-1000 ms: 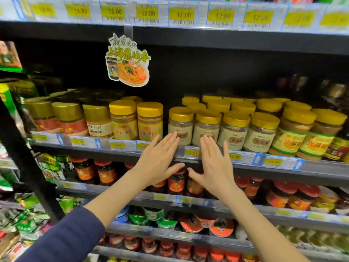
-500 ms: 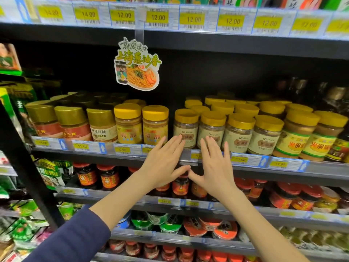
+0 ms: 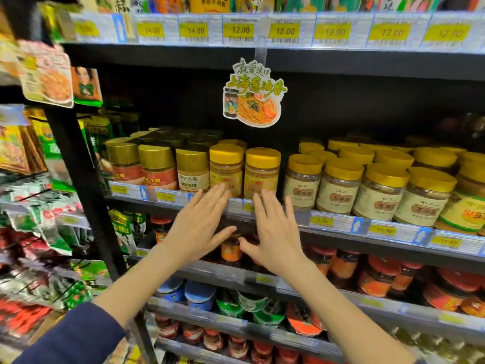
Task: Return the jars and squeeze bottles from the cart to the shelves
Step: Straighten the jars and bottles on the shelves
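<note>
Now, both hands are up at the middle shelf point(image 3: 338, 223). The left hand point(image 3: 199, 227) is flat, fingers straight and close together, thumb out, holding nothing; its fingertips point(image 3: 219, 191) reach the foot of a yellow-lidded jar point(image 3: 226, 169). The right hand point(image 3: 275, 232) mirrors it, flat and empty, with its tips at the foot of the next jar point(image 3: 262, 172) just to the right. Whether the tips touch the glass, I cannot tell. The 2 stand upright, side by side, at the shelf's near edge. Left of them line up gold-lidded jars point(image 3: 157, 164), to the right cream-label jars point(image 3: 338, 187). A noodle sign point(image 3: 253, 93) hangs above.
</note>
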Available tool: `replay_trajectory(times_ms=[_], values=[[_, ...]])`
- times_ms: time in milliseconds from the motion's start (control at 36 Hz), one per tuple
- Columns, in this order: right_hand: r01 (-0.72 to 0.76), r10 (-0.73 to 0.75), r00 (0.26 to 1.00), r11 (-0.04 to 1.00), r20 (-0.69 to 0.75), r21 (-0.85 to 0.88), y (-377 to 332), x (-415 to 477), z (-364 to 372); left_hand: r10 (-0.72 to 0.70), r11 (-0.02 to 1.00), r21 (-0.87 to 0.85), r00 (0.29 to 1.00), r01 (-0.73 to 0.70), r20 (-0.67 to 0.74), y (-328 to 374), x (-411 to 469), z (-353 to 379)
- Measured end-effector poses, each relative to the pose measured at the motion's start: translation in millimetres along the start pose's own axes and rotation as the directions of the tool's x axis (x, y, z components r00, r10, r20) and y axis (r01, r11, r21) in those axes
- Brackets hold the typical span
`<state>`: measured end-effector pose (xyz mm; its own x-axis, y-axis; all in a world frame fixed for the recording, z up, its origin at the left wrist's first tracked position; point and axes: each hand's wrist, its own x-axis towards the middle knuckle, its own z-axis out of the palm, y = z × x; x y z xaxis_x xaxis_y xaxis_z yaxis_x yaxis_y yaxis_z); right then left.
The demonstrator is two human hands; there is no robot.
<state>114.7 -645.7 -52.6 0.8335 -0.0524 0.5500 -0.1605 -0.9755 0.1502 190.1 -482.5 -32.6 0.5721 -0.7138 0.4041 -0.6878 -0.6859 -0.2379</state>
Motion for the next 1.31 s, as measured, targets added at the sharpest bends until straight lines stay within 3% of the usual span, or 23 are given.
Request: replay_trajectory(times_ms=[500, 972, 1306], values=[[-0.019, 0.020, 1.000, 0.998, 0.015, -0.062, -3.3, 12.6, 12.0, -0.013, 0.998, -0.060, 1.000, 0.013, 0.010, -11.2, 14.5, 16.4], [-0.021, 0.021, 1.000, 1.000, 0.009, -0.016, 0.3, 17.8, 13.9, -0.042, 0.998, -0.051, 0.999, 0.042, -0.015, -7.9, 21.5, 19.4], [0.184, -0.176, 0.981, 0.977, -0.076, 0.105, -57.2, 34.1, 5.3, -0.137, 0.989, -0.063, 0.985, 0.131, -0.102, -44.6, -11.2, 12.5]])
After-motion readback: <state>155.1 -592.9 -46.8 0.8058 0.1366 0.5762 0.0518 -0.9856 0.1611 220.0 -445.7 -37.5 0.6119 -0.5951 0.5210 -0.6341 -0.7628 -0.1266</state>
